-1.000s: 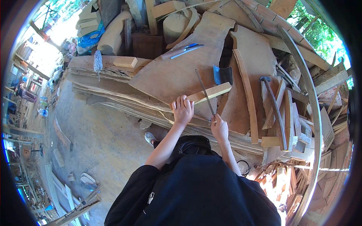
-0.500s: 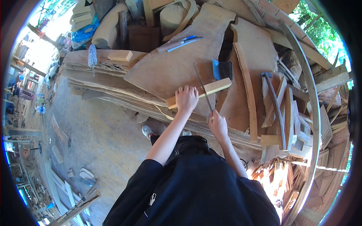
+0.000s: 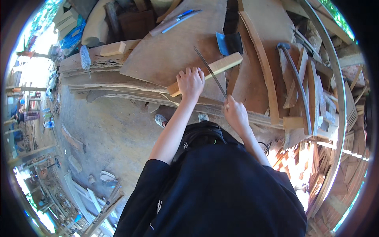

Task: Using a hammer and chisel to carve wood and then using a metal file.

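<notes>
On a pile of boards lies a pale squared wooden bar (image 3: 226, 64), slanting from lower left to upper right. My left hand (image 3: 191, 83) presses down over its nearer left part, fingers curled round the top. Closed at the near side is my right hand (image 3: 236, 113), gripping a long thin metal blade (image 3: 204, 60) by its near end. The blade crosses the bar just right of my left fingers, its tip pointing away and to the left. Whether its edge is toothed cannot be made out. A curved dark blue piece (image 3: 229, 43) sits beyond the bar.
Stacked thick slabs (image 3: 118, 80) form the work surface. A hammer (image 3: 296, 77) leans among offcuts on the right, near a long wooden strip (image 3: 258, 65). Blue pens (image 3: 183, 16) and a small wood block (image 3: 113, 49) lie farther back. A long curved strip (image 3: 335, 59) arches at far right.
The view has shifted, so the bench sits higher in the picture. The blade leans farther left across the bar. My left hand keeps its hold on the bar.
</notes>
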Demonstrator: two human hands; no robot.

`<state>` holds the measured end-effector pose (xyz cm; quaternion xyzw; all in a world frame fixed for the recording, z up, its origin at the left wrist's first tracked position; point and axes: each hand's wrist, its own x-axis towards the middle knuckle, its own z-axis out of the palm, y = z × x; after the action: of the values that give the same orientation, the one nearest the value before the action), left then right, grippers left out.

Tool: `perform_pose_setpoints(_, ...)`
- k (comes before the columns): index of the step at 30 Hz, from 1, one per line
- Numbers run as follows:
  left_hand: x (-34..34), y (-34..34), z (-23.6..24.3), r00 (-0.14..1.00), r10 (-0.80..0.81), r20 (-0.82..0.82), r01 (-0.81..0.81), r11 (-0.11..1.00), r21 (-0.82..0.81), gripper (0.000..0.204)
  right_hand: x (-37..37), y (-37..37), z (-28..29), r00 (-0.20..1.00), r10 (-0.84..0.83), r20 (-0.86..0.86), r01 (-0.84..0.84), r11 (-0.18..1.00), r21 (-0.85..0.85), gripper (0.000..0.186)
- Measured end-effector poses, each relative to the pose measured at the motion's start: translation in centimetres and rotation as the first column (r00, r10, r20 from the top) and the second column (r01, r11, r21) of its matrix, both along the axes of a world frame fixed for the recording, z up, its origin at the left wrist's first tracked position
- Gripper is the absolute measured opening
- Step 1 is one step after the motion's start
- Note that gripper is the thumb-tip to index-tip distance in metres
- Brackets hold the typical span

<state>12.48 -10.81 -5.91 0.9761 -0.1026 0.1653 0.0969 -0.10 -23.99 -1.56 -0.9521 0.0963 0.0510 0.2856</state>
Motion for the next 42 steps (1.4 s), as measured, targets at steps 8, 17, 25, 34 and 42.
perform_pose_setpoints(8,0.0,-0.1,-0.1,0.999,0.032,0.017,-0.033,0.998,0.061,0.028,3.0,1.5,-0.8,0.998,-0.059,0.000,0.059,0.998,-0.024,0.015)
perform_pose_setpoints(17,0.0,-0.1,0.1,0.999,0.004,0.048,-0.006,1.000,0.030,0.028,3.9,1.3,-0.8,0.999,-0.038,-0.014,0.038,0.999,0.004,0.014)
perform_pose_setpoints(25,0.0,0.1,-0.4,0.998,0.064,0.007,-0.064,0.997,0.046,0.029,-0.3,0.1,0.5,0.999,-0.009,-0.031,0.010,1.000,0.020,0.013)
perform_pose_setpoints(34,0.1,-0.3,0.0,0.999,0.049,0.005,-0.049,0.999,0.020,0.029,5.2,1.2,-1.2,0.998,-0.027,0.053,0.026,0.999,0.019,0.017)
perform_pose_setpoints(42,0.1,0.2,-0.7,0.997,0.054,0.062,-0.055,0.998,0.013,0.029,-1.8,-0.9,0.2,0.998,0.000,-0.062,0.000,1.000,-0.001,0.013)
